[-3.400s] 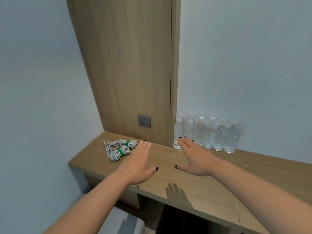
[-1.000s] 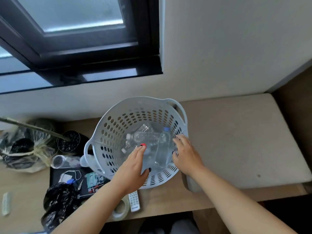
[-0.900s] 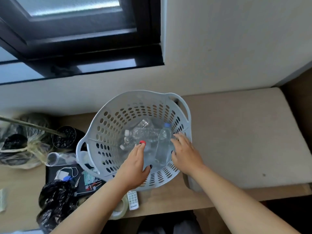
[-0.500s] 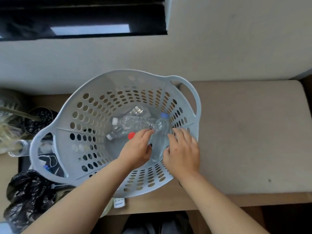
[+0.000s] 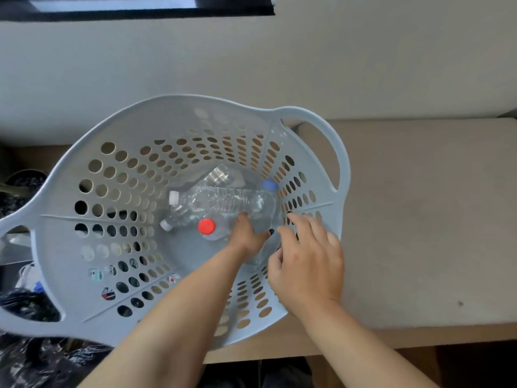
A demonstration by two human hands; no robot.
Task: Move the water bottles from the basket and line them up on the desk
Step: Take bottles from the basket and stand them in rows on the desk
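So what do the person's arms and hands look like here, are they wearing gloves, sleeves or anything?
No gloves and no sleeves in view: both forearms are bare up to the frame edge. No watch, bracelet or ring shows. The left hand has dark, near-black polish on a nail; the right hand also shows dark nails at the fingertips.

Clear bottles (image 5: 223, 201) piled in perforated basket (image 5: 112, 127)
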